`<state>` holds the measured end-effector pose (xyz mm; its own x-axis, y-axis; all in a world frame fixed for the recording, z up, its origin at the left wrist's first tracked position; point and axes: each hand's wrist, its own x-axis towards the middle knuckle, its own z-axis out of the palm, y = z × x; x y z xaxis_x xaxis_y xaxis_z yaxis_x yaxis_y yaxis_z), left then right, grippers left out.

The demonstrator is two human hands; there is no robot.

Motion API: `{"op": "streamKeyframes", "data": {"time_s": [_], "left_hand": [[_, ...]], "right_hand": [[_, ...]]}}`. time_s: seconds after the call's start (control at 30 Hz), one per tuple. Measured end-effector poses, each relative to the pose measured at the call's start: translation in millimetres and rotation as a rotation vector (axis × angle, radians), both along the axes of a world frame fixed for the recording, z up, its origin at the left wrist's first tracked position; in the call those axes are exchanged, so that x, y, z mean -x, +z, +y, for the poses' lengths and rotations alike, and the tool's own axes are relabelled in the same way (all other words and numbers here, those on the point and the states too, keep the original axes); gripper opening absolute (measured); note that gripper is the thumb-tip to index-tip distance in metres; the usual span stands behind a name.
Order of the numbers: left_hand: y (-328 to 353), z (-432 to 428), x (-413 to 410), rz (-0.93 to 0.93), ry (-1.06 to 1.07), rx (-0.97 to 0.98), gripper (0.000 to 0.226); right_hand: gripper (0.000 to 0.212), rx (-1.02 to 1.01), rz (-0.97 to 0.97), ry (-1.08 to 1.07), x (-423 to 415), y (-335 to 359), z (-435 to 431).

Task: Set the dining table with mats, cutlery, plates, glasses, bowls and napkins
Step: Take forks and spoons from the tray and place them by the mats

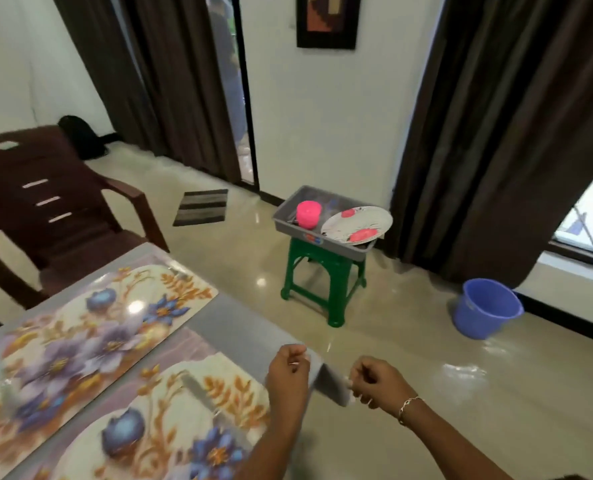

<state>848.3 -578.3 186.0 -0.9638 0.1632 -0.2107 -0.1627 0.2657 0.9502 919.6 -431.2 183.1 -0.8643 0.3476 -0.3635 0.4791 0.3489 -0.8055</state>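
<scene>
The left hand [288, 370] and right hand [374, 382] hover loosely curled, seemingly empty, at the surface [246, 327] corner; the plates [357, 223] sit in the tray [287, 218] on the stool [323, 268], well apart, ahead and rightward, nearer the right hand

Two floral placemats [80, 327], one knife [201, 393], one brown chair [45, 202], one green stool [326, 271], one grey tray [290, 227], one pink cup [308, 213], one flowered plate [357, 223], one blue bucket [485, 306].

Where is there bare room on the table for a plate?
Free: the cream ovals of the far floral mat and near floral mat, left of its steel knife, and the grey table strip past their right ends. Left hand and right hand crowd the corner.
</scene>
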Motion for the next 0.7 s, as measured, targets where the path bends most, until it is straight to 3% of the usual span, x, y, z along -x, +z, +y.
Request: {"op": "streamKeyframes", "data": {"time_s": [0.27,0.53,0.7], "left_hand": [[-4.3,111.9,78.8,-0.066,0.052,-0.076,0.018],[-19.8,210.2,221.1,-0.214,0.282,-0.185,0.02],[-14.0,255.0,296.6,-0.217,0.277,-0.161,0.015]], "right_hand": [[0.019,-0.031,-0.043,-0.049,63.3,-7.9,123.7],[0.017,-0.161,-0.158,0.169,222.0,-1.5,230.3],[0.019,-0.187,-0.136,0.232,315.5,6.0,276.5]]}}
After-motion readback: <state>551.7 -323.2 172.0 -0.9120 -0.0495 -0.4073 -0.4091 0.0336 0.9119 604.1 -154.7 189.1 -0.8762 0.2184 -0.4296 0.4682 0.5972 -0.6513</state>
